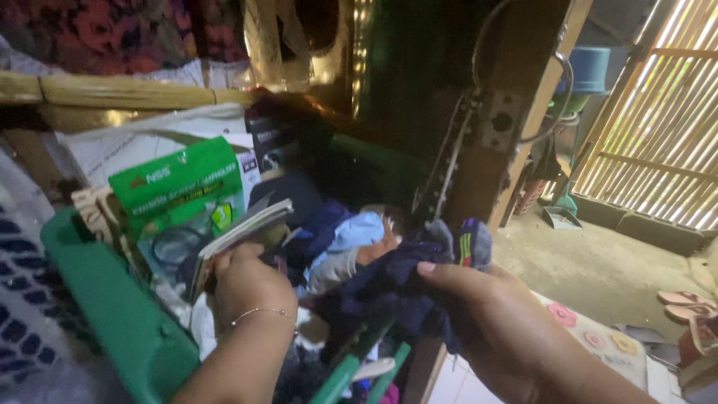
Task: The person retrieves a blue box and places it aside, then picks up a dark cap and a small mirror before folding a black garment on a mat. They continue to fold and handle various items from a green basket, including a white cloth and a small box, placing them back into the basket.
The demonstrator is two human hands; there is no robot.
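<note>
Gripping dark cloth (389, 288) in right hand (479, 314).

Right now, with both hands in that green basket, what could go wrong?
The left hand props up a thin booklet among piled clothes; it may slip down out of sight. The right hand pinches a dark cloth at the green basket edge; loose folds could drag neighbouring garments over the rim.

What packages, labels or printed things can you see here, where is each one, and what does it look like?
Green box: upper left, above the green basket; flat, rectangular, white print.
Booklet: above the left hand; thin, pale pages, dark cover.
White printed sheet: behind the box, crumpled.
</note>
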